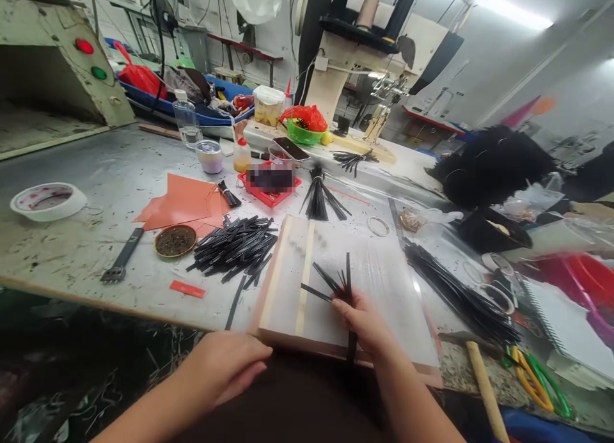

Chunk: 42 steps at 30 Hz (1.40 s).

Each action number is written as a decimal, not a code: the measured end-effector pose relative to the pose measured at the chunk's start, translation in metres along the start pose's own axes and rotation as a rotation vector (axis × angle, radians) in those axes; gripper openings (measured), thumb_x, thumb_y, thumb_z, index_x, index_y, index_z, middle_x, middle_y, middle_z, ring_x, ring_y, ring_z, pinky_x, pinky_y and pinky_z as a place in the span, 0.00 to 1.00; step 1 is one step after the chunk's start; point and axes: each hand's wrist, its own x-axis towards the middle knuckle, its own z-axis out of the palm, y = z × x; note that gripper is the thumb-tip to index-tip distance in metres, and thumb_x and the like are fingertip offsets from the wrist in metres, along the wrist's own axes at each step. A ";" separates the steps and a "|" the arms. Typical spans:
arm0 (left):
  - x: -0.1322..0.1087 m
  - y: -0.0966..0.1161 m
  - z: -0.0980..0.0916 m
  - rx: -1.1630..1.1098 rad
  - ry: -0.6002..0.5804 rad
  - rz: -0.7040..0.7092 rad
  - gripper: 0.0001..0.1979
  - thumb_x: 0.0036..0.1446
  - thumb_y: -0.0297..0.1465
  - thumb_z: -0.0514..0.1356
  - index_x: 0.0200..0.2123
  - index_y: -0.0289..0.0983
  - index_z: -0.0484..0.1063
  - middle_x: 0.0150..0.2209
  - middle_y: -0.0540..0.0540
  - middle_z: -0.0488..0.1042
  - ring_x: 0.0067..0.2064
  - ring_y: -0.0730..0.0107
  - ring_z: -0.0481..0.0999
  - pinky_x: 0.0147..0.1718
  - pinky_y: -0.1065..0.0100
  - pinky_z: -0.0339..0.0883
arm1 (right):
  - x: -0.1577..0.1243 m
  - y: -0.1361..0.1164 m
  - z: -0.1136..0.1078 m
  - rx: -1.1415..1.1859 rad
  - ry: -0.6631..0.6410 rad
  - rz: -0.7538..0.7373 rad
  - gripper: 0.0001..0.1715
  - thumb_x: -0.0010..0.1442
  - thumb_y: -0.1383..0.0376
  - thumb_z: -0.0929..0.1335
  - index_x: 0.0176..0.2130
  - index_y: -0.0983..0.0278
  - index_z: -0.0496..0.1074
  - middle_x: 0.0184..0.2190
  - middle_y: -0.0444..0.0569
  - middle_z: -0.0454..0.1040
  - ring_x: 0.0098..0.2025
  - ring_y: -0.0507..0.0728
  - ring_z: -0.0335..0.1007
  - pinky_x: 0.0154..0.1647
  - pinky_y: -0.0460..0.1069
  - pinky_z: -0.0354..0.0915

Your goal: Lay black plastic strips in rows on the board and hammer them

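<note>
My right hand (359, 321) is closed around a small bundle of narrow black strips (348, 277). Their upper ends fan out above my fingers, and a length hangs below the hand. Under it lies a pale board (378, 270) covered with clear film, at the table's front edge. My left hand (235, 363) hovers at the edge to the left of the board, its fingers bent together; whatever they may hold is hidden. One loose black strip (235, 302) reaches down beside that hand. A pile of cut black strips (235, 248) lies further back.
Left are a tape roll (48, 202), orange sheets (180, 200), a brown-filled dish (175, 241) and a black-handled tool (123, 254). A long strip bundle (460, 296), scissors (532, 379) and a wooden handle (487, 392) lie right. Behind stands a sewing machine (330, 66).
</note>
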 end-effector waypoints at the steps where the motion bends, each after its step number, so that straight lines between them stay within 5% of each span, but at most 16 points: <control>1: -0.005 0.002 -0.001 0.040 0.023 -0.022 0.09 0.59 0.26 0.49 0.41 0.39 0.65 0.32 0.48 0.75 0.32 0.73 0.75 0.31 0.75 0.67 | -0.001 -0.001 0.001 -0.038 0.010 -0.019 0.21 0.38 0.56 0.72 0.30 0.64 0.66 0.23 0.41 0.64 0.18 0.46 0.49 0.16 0.43 0.46; 4: -0.017 0.005 -0.001 0.136 0.032 -0.071 0.09 0.59 0.24 0.50 0.40 0.38 0.66 0.31 0.49 0.75 0.30 0.73 0.75 0.30 0.74 0.67 | -0.003 -0.002 0.006 -0.167 0.019 -0.080 0.16 0.38 0.59 0.71 0.27 0.65 0.67 0.26 0.45 0.68 0.25 0.50 0.59 0.21 0.45 0.53; 11: -0.014 0.010 -0.002 0.237 0.043 -0.046 0.08 0.58 0.24 0.50 0.40 0.36 0.67 0.31 0.47 0.75 0.31 0.70 0.74 0.31 0.70 0.68 | -0.012 -0.007 0.022 -0.243 -0.135 -0.014 0.18 0.47 0.51 0.64 0.26 0.63 0.61 0.20 0.45 0.68 0.20 0.51 0.62 0.19 0.45 0.53; 15: -0.006 0.012 0.003 0.321 0.035 0.015 0.09 0.58 0.23 0.50 0.38 0.34 0.68 0.32 0.44 0.75 0.33 0.68 0.73 0.34 0.67 0.68 | -0.017 -0.009 0.036 -0.443 -0.236 -0.086 0.15 0.50 0.56 0.63 0.22 0.64 0.61 0.18 0.42 0.62 0.21 0.50 0.56 0.21 0.45 0.52; 20: -0.009 0.013 0.011 0.444 0.006 0.052 0.07 0.58 0.25 0.51 0.35 0.33 0.68 0.33 0.43 0.75 0.29 0.67 0.72 0.25 0.67 0.65 | -0.016 -0.008 0.050 -0.623 -0.276 -0.095 0.16 0.53 0.60 0.61 0.18 0.63 0.56 0.16 0.40 0.54 0.22 0.49 0.51 0.22 0.45 0.50; 29: -0.015 0.018 0.013 0.634 -0.242 -0.046 0.11 0.59 0.28 0.46 0.26 0.36 0.62 0.49 0.39 0.70 0.16 0.74 0.64 0.15 0.68 0.53 | -0.014 -0.013 0.053 -0.677 -0.288 -0.010 0.16 0.53 0.61 0.61 0.18 0.63 0.56 0.16 0.40 0.58 0.20 0.49 0.54 0.22 0.45 0.50; 42: -0.009 0.018 0.014 0.730 -0.271 -0.050 0.08 0.57 0.31 0.49 0.26 0.37 0.62 0.47 0.38 0.71 0.15 0.74 0.64 0.15 0.69 0.52 | -0.013 -0.014 0.052 -0.779 -0.262 -0.043 0.17 0.53 0.60 0.62 0.18 0.63 0.57 0.17 0.41 0.58 0.23 0.50 0.55 0.23 0.45 0.49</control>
